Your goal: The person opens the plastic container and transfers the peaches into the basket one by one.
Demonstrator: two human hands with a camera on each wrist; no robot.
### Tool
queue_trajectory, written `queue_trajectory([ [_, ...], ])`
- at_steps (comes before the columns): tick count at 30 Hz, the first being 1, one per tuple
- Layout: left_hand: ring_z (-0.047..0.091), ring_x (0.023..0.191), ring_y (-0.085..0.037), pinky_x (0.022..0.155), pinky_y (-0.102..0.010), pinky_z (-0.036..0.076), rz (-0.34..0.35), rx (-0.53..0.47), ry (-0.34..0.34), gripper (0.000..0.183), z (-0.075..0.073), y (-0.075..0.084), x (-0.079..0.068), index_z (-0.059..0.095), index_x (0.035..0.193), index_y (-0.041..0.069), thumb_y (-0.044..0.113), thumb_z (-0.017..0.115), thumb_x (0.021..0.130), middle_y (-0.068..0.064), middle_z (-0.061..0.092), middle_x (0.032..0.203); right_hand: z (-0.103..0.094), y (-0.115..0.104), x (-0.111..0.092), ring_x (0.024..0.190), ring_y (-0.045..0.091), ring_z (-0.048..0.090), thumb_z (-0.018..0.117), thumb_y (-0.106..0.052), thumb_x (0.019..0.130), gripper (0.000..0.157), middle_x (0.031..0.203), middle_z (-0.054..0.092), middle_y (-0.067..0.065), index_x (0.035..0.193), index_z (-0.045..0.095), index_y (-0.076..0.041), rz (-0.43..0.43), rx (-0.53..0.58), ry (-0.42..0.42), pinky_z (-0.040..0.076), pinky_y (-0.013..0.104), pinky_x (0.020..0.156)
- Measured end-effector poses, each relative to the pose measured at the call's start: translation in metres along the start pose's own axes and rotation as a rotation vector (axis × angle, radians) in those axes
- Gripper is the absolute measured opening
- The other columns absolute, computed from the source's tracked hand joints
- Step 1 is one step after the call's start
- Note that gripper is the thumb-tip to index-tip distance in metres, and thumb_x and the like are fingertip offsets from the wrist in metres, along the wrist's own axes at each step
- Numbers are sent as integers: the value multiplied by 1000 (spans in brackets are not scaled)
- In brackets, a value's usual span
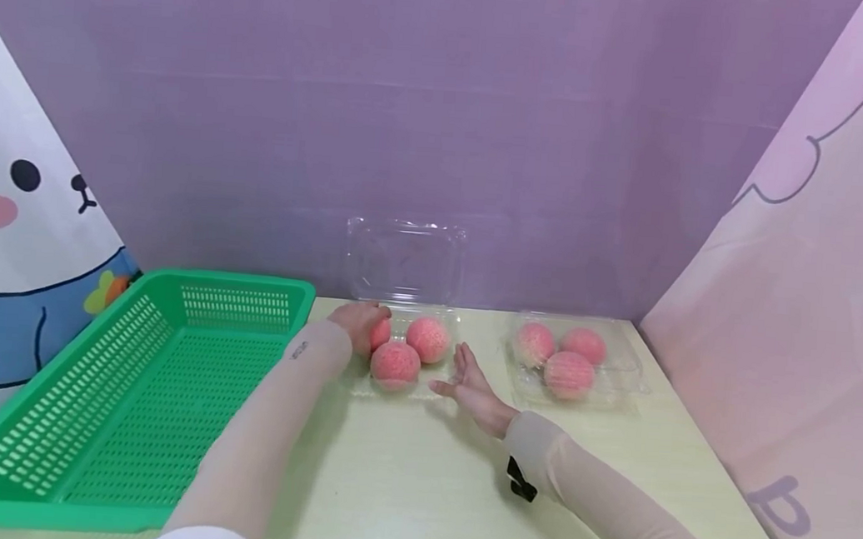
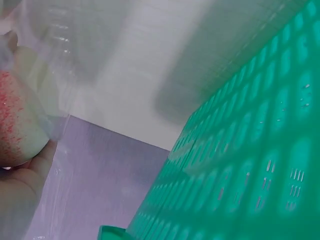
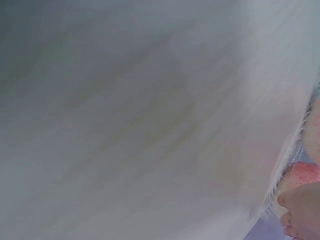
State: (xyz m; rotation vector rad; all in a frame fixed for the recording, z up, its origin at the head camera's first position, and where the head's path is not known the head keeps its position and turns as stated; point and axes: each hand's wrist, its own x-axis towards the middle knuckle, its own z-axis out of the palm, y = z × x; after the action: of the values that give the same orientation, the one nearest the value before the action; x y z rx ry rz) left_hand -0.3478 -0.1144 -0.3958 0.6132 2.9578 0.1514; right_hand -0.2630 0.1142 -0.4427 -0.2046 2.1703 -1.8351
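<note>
A clear plastic clamshell box (image 1: 405, 263) stands with its lid raised against the back wall. Its base holds a front peach (image 1: 395, 365), a right peach (image 1: 428, 339) and a left peach (image 1: 381, 334), all pink and speckled. My left hand (image 1: 355, 323) grips the left peach, partly covering it. In the left wrist view, this peach (image 2: 17, 120) is red-flecked over a pale skin, with fingers around its side. At the box's right side, my right hand (image 1: 477, 394) is held with straight fingers and the thumb apart, holding nothing.
A green plastic basket (image 1: 302, 290) with slotted walls sits at the left, close to my left forearm. To the right, another clear box (image 1: 619, 383) contains three pink peaches (image 1: 569, 374). A purple cloth wall (image 1: 442, 120) rises behind the pale table (image 1: 386, 483).
</note>
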Motion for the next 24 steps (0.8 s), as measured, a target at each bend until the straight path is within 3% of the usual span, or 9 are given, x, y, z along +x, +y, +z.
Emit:
queue_trajectory([
  [9,44,122,-32,99,-50,39,-46,-108,-2,73,-10,-1,1,46,134,18,18,77,68,-8,47,133,-1,1,2,141,29,-2,62,-11,85,96,154,-7,9,146,-12,-9,1,-6,-10,6,47,113],
  [16,47,119,-35,97,-50,41,-37,-94,54,78,-15,-1,6,46,133,15,14,81,63,-12,46,134,0,0,3,141,28,-3,62,-12,85,95,154,-6,9,146,-12,-9,7,-10,-7,6,47,113],
  [24,45,120,-37,96,-53,41,-64,-138,69,82,-27,12,6,43,135,17,16,82,63,-13,43,137,0,-2,5,141,28,-2,62,-11,85,96,154,-6,11,146,-12,-8,6,-7,1,7,46,113],
])
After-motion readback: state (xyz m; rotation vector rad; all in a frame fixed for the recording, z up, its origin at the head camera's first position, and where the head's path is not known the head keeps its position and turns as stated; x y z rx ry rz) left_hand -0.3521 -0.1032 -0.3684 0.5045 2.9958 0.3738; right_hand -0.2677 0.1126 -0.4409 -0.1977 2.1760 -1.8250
